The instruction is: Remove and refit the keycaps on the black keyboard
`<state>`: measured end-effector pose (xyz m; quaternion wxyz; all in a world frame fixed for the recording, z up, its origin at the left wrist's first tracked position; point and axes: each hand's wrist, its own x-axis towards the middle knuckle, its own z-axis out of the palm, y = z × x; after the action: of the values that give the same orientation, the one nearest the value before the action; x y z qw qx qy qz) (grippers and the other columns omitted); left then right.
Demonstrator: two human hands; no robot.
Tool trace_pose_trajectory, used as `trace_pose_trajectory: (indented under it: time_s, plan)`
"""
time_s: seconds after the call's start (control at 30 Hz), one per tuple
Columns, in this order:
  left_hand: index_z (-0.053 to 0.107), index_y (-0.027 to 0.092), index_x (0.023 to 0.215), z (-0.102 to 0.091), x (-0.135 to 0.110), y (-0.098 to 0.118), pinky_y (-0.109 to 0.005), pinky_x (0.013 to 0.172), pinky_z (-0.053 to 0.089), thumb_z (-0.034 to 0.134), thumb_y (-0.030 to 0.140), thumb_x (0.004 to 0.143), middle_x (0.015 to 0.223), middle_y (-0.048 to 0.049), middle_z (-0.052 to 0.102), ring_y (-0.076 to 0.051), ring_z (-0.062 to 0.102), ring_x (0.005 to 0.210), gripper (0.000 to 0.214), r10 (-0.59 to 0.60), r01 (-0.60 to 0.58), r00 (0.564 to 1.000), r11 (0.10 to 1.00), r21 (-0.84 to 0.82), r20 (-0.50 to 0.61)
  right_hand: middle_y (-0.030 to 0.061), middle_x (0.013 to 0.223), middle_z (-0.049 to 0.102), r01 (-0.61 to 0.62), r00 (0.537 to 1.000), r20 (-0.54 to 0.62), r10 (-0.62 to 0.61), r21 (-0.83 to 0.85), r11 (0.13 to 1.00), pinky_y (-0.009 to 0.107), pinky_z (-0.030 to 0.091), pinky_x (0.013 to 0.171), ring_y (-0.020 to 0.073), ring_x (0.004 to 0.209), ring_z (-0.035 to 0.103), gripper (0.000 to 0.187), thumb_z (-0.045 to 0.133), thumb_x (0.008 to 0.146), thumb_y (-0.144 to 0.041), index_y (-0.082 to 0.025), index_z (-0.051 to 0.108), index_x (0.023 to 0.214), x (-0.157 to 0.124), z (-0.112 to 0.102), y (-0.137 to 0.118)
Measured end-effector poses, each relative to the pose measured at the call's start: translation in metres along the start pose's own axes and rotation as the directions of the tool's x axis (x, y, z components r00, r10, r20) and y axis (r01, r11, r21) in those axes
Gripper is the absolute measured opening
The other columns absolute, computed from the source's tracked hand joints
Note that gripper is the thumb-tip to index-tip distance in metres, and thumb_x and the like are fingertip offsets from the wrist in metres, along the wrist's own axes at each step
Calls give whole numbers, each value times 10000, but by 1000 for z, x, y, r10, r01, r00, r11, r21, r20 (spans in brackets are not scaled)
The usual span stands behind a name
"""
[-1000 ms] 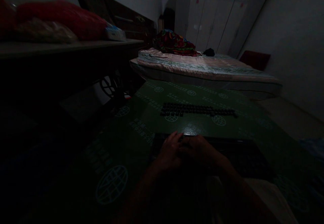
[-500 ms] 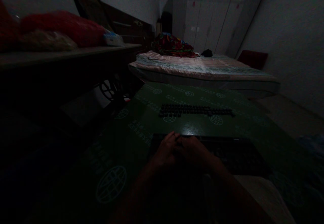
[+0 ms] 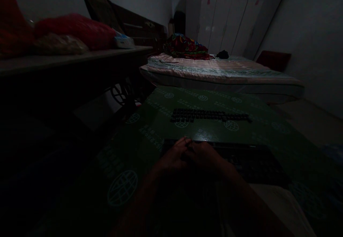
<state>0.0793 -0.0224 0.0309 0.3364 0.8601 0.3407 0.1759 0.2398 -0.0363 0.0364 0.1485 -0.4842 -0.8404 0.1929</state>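
A black keyboard (image 3: 257, 162) lies on the green table (image 3: 150, 151) in front of me, and part of its left side is hidden under my hands. My left hand (image 3: 175, 154) and my right hand (image 3: 203, 154) meet over that left part, with fingers curled close together. A thin dark piece (image 3: 187, 139) shows at the fingertips; the room is too dark to tell its kind or which hand has it. Beyond the keyboard, several loose black keycaps (image 3: 206, 114) lie in rows on the table.
A pale cloth (image 3: 278, 201) lies at the keyboard's near right side. Behind the table stands a bed (image 3: 227, 72) with a patterned red blanket (image 3: 184, 45). On the left, a shelf (image 3: 107, 54) carries a red bag (image 3: 77, 29). Light is very dim.
The whole view has shifted slightly, so things appear a little further right. My hands stay together over the keyboard's left part, with only slight finger movement.
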Motion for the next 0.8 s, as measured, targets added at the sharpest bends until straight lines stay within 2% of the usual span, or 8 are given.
trace_pose_trajectory:
  time_s: [0.1,0.27,0.43,0.67,0.8]
  plan:
    - [637,174,1029,-4,-1,-4,-461,1096,182,606,217,691,1369,-81,439,-289,294,1309,342,32,-32,999,999,-6,10,109,891,689,-3,1000,8,4,-40,999,244,389,622,176,742,630,284,394,912,-298,-135,623,951,1,1,-1]
    - [648,168,984,-3,1,-14,-451,1090,203,594,181,670,1356,-91,450,-287,325,1295,319,52,-53,998,998,-40,-23,112,879,695,-21,999,35,23,-58,998,247,392,606,188,739,640,289,396,908,-283,-137,643,940,3,0,-2]
    - [654,151,962,0,0,-14,-442,1093,204,610,223,690,1305,-112,502,-281,344,1285,285,44,-47,998,997,-56,-48,100,952,686,8,1000,-13,-7,113,994,244,417,671,180,821,634,265,427,892,-281,-145,632,990,1,4,7]
    - [646,219,1024,8,0,-12,-467,1091,201,605,189,678,1314,-47,494,-283,323,1293,350,41,-41,999,999,-10,-31,49,812,695,-8,997,-70,35,360,933,234,429,593,158,698,626,277,480,857,-364,-148,647,901,-5,8,17]
    - [646,203,1029,16,3,-9,-471,1070,251,605,194,667,1305,-67,496,-300,318,1287,365,-38,43,996,998,56,-82,27,791,692,14,995,-92,27,417,909,231,434,606,149,693,617,272,452,869,-357,-168,642,913,-5,8,17]
